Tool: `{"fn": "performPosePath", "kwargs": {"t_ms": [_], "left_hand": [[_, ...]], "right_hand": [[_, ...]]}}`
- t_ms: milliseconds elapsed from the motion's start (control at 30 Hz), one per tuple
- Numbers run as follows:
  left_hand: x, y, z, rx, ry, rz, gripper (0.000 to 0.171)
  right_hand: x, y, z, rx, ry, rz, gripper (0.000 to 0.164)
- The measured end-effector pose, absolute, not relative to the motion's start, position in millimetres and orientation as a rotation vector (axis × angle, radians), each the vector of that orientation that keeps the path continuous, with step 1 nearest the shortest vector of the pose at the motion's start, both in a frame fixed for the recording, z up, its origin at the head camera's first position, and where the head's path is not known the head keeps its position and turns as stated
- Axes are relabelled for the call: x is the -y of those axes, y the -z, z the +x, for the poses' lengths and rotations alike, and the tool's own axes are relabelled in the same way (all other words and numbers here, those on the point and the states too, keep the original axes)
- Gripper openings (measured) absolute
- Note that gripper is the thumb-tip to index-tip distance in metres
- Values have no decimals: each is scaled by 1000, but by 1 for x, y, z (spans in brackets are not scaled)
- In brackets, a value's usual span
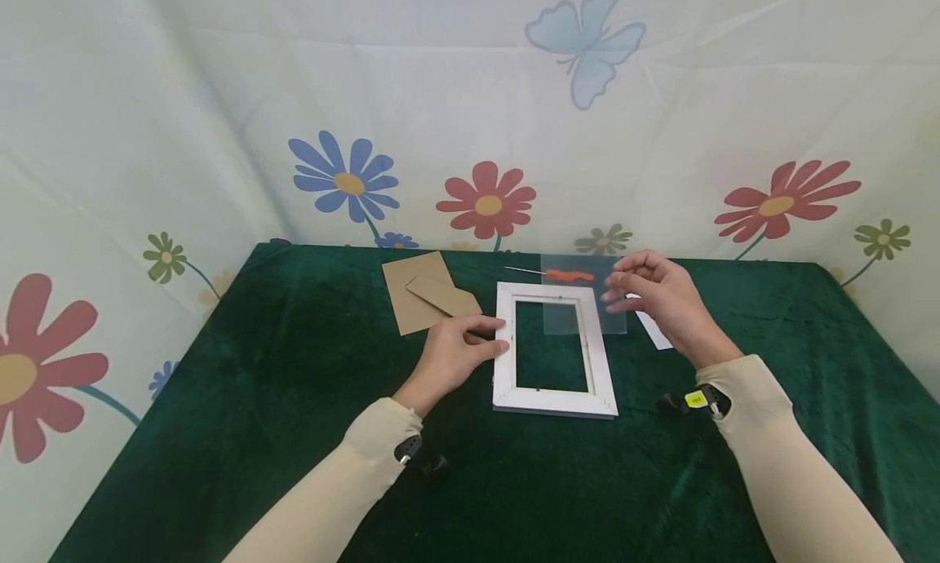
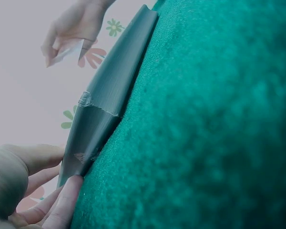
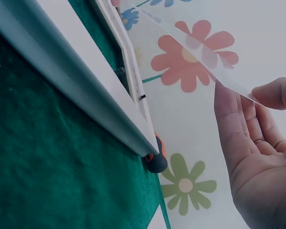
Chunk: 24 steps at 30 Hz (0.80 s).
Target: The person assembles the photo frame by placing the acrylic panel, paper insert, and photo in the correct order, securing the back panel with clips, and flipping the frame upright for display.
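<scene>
A white picture frame (image 1: 602, 371) lies on the green cloth, its inner ledge and small metal tabs facing up. My left hand (image 1: 457, 352) holds its left side; in the left wrist view, thumb and fingers pinch the outer edge of the frame (image 2: 109, 81). Between thumb and fingertips, my right hand (image 1: 671, 302) pinches a clear sheet (image 1: 580, 302) by its right edge. That sheet is tilted above the frame's upper right part and overlaps the opening in the head view. From the right wrist, the clear sheet (image 3: 200, 59) appears nearly edge-on.
Behind the frame lies a screwdriver (image 1: 569, 276) with an orange handle, partly seen through the sheet. A brown backing board (image 1: 404, 310) with a stand flap (image 1: 448, 296) is at the left. White paper (image 1: 656, 333) lies under the right hand. A flowered curtain (image 1: 411, 73) hangs behind the table.
</scene>
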<state>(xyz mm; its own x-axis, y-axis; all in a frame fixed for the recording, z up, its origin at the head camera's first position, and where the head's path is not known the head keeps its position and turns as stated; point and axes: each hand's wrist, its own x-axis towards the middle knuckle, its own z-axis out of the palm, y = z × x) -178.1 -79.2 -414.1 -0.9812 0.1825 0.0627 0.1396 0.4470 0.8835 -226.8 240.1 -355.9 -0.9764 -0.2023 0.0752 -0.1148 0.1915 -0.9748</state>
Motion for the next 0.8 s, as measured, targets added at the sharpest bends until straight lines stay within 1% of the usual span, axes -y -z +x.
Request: {"fn": "performPosePath", "kwargs": {"t_ms": [167, 333, 500, 800], "left_hand": [[77, 414, -178, -2630, -1613, 304, 34], [77, 415, -178, -2636, -1616, 303, 34], [77, 417, -179, -2636, -1607, 302, 34], [77, 415, -179, -2647, -1614, 278, 35]], "right_hand": [[-237, 358, -224, -2356, 1913, -287, 30], [-235, 363, -224, -2334, 1898, -281, 34], [-233, 370, -223, -2313, 1889, -276, 31], [-227, 374, -225, -2292, 1851, -274, 35]]}}
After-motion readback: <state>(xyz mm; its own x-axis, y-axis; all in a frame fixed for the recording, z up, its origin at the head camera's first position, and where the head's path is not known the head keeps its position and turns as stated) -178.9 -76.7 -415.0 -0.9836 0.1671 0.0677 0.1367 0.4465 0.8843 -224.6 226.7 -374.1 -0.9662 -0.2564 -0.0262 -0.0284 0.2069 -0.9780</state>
